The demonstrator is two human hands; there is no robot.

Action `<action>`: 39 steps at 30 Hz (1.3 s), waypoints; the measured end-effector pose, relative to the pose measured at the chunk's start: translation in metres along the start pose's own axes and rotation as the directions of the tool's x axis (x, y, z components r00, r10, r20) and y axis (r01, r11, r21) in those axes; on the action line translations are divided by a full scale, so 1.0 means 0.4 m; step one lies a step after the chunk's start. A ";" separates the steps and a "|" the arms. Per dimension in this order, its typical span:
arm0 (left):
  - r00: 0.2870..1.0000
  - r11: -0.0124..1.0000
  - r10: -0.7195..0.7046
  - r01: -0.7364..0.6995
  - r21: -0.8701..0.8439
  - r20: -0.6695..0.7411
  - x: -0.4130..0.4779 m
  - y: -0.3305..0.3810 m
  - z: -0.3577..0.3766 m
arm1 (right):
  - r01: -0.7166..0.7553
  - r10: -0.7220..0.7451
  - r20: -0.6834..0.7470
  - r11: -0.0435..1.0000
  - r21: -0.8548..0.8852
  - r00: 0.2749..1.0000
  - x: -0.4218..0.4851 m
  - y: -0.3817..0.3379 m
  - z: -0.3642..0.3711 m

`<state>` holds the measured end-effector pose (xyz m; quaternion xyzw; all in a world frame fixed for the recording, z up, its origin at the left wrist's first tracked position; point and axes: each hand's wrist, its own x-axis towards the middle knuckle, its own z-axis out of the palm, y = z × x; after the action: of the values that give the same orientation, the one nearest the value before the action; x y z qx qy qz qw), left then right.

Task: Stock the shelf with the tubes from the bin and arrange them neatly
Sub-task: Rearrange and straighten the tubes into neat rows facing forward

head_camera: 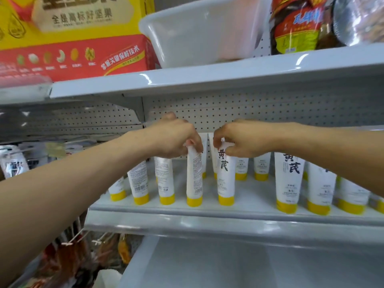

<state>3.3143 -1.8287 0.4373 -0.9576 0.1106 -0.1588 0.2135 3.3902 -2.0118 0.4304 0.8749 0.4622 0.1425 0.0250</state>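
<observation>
Each of my grips holds a tube on the shelf.

Head camera: my left grip point(174, 138) pinches the top of the left tube point(194, 179), which shows its back. My right grip point(232, 140) pinches the top of the right tube point(225, 179), which shows its front. Both stand on yellow caps near the front of the shelf point(228, 214). I think the left tube should turn so its name faces out. It should go slowly and stay in line, so it does not tip. The other tubes point(287, 179) stand close by and could get bumped. The white bin point(203, 30) sits on the shelf above, between a red box point(83, 57) and a snack bag point(295, 23).
</observation>
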 end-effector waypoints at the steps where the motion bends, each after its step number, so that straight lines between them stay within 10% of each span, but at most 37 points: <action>1: 1.000 1.000 0.004 -0.004 -0.011 -0.007 0.004 0.001 -0.002 | -0.007 0.007 -0.004 0.999 0.032 1.000 -0.006 0.007 0.001; 21: 1.000 0.935 -0.003 0.005 -0.354 0.004 0.045 0.043 0.026 | -0.181 0.161 0.125 0.969 0.166 0.979 -0.051 0.047 -0.008; 39: 0.975 0.957 -0.150 0.102 -0.271 -0.163 -0.023 0.049 0.044 | -0.131 0.168 -0.423 0.985 0.114 0.891 -0.111 -0.036 0.072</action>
<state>3.3091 -1.8368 0.4111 -0.9639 0.0882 -0.2430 0.0642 3.3628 -2.0371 0.3901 0.8550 0.3930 0.3147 -0.1246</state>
